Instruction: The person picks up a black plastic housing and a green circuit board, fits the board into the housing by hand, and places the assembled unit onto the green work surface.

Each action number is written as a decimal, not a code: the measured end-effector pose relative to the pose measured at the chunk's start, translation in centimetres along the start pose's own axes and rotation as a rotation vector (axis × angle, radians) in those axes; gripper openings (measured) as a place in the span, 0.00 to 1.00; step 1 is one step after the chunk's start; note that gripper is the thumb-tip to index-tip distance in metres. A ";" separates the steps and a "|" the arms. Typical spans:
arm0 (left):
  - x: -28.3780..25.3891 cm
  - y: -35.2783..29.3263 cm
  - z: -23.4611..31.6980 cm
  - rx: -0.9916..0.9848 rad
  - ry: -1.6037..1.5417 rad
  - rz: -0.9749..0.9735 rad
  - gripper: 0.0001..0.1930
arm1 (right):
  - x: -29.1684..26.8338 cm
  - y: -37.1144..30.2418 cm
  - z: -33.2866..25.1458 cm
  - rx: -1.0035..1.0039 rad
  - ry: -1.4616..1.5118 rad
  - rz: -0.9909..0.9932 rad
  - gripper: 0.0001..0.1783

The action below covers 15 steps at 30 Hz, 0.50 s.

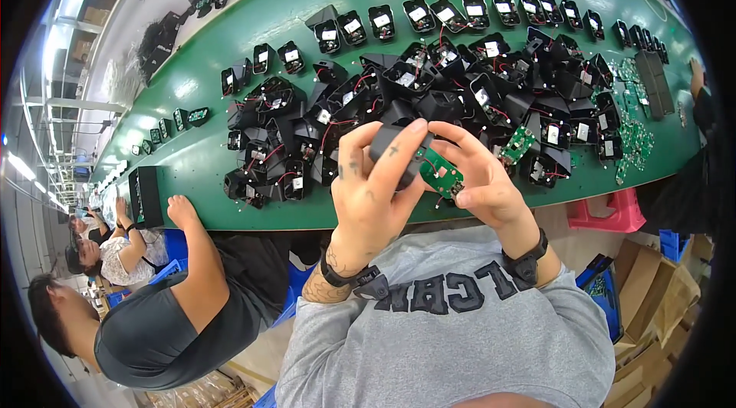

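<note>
My left hand is closed round a small black plastic housing, held up over the near edge of the table. Close beside it, my right hand pinches a green circuit board between thumb and fingers. The board's inner edge lies against or just beside the housing; whether they are joined cannot be seen behind my fingers. Just beyond my hands spreads a heap of black housings with red wires and white-labelled parts inside. Another green circuit board rests on the heap beyond my right hand.
Black housings stand in a row along the far side of the green table. Loose green boards lie at the right. A co-worker sits to my left, near a black box. A pink stool and cardboard boxes are at right.
</note>
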State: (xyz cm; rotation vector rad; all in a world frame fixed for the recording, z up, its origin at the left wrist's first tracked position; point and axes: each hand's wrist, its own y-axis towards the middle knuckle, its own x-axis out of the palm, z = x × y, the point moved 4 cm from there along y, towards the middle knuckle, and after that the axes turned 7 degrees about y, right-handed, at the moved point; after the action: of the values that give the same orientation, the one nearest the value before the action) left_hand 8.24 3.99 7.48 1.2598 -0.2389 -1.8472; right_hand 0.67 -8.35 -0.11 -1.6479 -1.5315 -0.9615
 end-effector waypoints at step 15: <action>0.9 -0.3 0.1 0.176 0.067 0.016 0.34 | -0.4 -1.1 0.6 0.053 0.132 0.012 0.48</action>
State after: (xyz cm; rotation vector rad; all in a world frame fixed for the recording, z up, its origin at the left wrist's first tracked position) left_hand 7.88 3.50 6.70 1.4335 -0.3809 -1.7977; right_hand -0.38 -7.98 -0.74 -1.5240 -1.4450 -0.9945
